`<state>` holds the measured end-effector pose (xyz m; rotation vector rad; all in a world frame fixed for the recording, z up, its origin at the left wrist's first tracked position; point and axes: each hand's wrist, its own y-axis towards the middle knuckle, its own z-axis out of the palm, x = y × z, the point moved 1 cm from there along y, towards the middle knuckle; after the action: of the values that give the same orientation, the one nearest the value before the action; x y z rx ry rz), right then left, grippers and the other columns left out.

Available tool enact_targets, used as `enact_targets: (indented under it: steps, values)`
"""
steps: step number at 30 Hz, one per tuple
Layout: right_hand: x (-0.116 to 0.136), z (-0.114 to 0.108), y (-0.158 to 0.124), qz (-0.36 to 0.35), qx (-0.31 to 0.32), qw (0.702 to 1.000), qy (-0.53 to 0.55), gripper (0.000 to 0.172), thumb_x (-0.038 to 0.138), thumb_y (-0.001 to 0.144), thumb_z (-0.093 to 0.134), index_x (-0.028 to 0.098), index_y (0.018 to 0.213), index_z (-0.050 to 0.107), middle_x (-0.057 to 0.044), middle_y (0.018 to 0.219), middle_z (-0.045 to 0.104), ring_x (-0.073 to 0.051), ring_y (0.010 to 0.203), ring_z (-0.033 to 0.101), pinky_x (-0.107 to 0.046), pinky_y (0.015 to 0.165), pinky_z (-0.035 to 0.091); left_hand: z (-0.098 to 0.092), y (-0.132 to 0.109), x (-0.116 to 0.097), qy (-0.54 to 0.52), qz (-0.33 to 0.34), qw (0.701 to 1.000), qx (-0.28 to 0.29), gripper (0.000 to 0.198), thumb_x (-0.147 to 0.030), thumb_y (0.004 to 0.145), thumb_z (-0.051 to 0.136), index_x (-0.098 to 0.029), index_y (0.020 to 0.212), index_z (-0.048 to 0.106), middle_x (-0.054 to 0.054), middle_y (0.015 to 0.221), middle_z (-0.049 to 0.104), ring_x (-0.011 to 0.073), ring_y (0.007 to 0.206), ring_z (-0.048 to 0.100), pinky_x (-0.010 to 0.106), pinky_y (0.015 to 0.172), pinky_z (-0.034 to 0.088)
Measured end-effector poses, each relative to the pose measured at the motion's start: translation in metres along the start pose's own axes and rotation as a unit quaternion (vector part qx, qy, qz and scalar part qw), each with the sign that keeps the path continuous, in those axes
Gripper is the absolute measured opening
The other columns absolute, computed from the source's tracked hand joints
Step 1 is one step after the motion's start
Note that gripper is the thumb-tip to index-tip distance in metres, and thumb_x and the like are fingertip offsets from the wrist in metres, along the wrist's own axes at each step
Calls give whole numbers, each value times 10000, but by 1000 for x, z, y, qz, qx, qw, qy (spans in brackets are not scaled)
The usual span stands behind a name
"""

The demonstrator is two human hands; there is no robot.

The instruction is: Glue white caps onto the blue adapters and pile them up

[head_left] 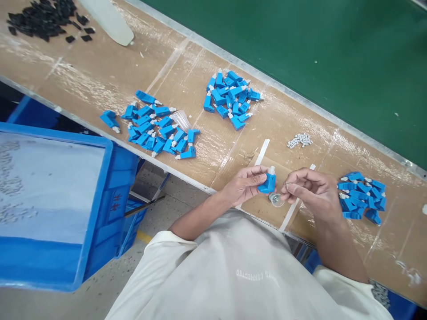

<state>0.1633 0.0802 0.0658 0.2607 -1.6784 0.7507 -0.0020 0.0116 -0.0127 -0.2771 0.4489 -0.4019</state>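
My left hand (245,184) is closed on a small blue plastic part with a white tip (267,181), held just above the cardboard-covered bench (100,71). My right hand (312,191) is beside it with fingers pinched together; what it pinches is too small to name. A small clear round dish (276,201) sits on the bench right under the two hands. Piles of the same blue parts lie at the left (156,129), at the back centre (231,98) and at the right (362,198).
A small heap of tiny white pieces (300,140) lies behind my hands. Black parts (46,20) are piled at the far left corner by a pale scoop (108,20). A blue crate (100,213) stands below the bench at left. A green surface (316,49) runs beyond.
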Motion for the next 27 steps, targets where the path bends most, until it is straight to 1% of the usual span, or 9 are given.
enact_targets:
  steps: [1,3,5,7,11,13,16,20,27]
  values:
    - [-2,0,1,21,0,999,42,318,476,750,866,194,745,719,-41,656,747,-177,518,714,-240,435,570,1,-1,0,-2,5,1000,-1,434,-395,664,938,-129,924,714,42,789,705,141,715,682,241,675,532]
    - [-5,3,2,51,-2,995,91,357,489,703,898,192,736,701,-40,659,746,-172,512,712,-221,410,549,3,-2,-1,-6,13,1000,-3,424,-380,662,944,-133,924,720,28,790,697,120,704,662,231,685,526]
    - [-8,6,3,70,-6,991,110,360,482,690,906,195,746,696,-40,675,747,-170,528,714,-214,407,540,4,-3,-1,-6,19,1000,-6,420,-367,658,950,-135,924,724,17,790,687,105,691,642,224,693,520]
    - [-10,10,3,75,-10,991,113,371,497,682,905,199,749,695,-36,671,733,-156,514,686,-212,397,522,6,-4,-2,1,22,1000,-8,419,-375,655,951,-136,912,721,14,787,683,102,683,633,225,696,517]
    - [-13,16,3,59,-24,992,110,383,518,682,898,203,738,687,7,578,644,-103,436,545,-195,353,447,7,-4,-2,18,41,999,-7,432,-407,647,952,-137,891,718,7,767,671,99,668,618,236,704,523]
    - [-14,19,3,55,-37,991,117,378,508,679,901,204,735,683,23,554,607,-95,421,513,-189,338,417,7,-4,-1,24,50,998,-5,437,-416,642,953,-137,884,719,0,749,659,97,654,610,240,696,526]
    - [-15,22,2,47,-58,989,126,365,498,688,899,207,736,684,28,561,595,-93,422,512,-188,337,402,8,-5,-1,31,58,998,-5,443,-431,631,956,-140,863,716,-2,741,656,94,640,599,240,673,522]
    - [-18,26,0,25,-82,990,108,347,499,729,874,212,730,679,27,585,588,-86,420,473,-203,342,394,8,-5,-1,47,70,996,-21,467,-457,599,965,-142,843,721,-1,756,655,89,644,585,231,656,505]
    - [-29,28,-4,-21,-115,992,49,264,444,816,821,215,794,692,10,710,615,-87,459,492,-224,375,397,4,-4,4,88,130,987,-45,425,-466,632,945,-167,866,754,22,831,696,128,765,635,265,754,513]
